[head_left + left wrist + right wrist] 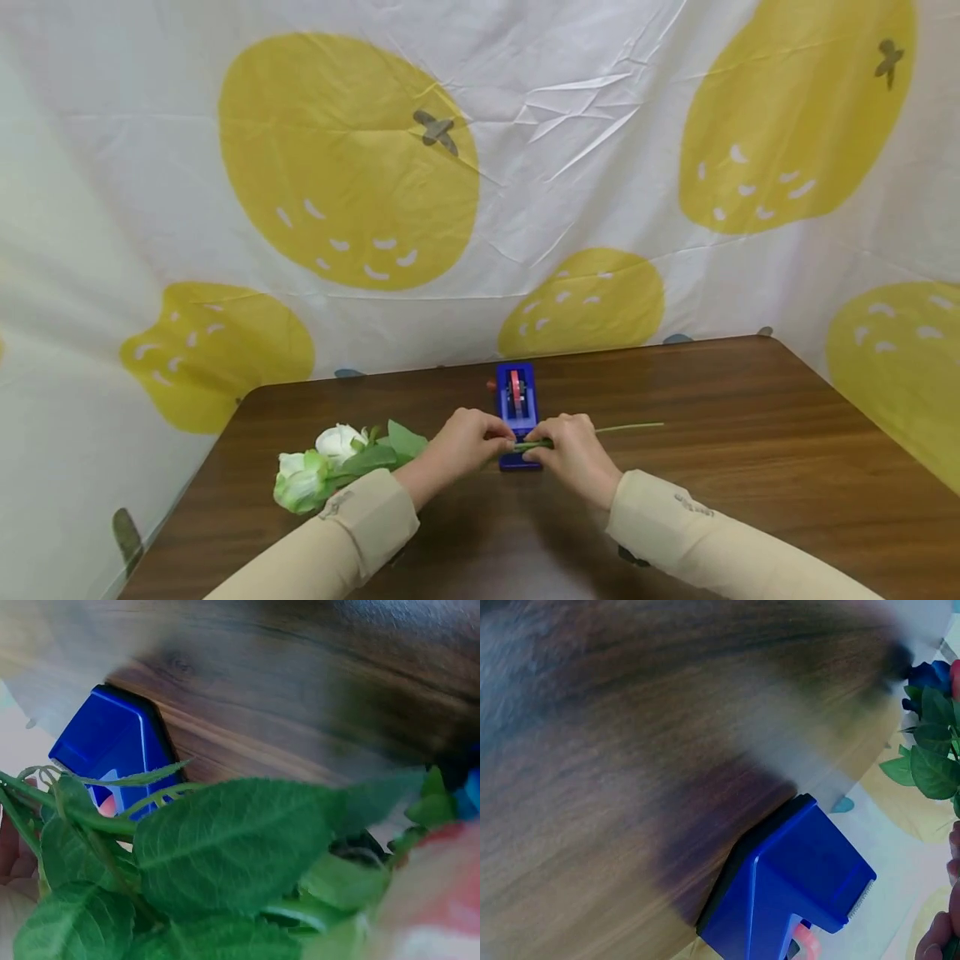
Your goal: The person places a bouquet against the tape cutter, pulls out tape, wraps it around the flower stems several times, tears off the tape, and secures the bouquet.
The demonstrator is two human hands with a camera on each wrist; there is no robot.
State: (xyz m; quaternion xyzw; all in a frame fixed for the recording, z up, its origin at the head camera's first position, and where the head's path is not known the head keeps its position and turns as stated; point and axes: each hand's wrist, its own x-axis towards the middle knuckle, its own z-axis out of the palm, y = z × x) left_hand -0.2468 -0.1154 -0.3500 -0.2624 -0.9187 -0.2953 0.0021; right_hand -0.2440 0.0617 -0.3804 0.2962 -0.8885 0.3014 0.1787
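Observation:
A small bunch of flowers lies sideways across both hands. Its white-green blooms and leaves point left. Near the front of the blue tape dispenser, my left hand pinches the green stems. Close beside it, my right hand pinches the same stems farther along; one thin stem sticks out to the right. Large leaves and a blurred red bloom fill the left wrist view. A blue bloom appears in the right wrist view. Fingertips partly hide the gripped stems.
The dispenser holds a red-cored tape roll and has a toothed cutter. It stands on a dark wood table. Behind the table hangs a white cloth with yellow fruit prints.

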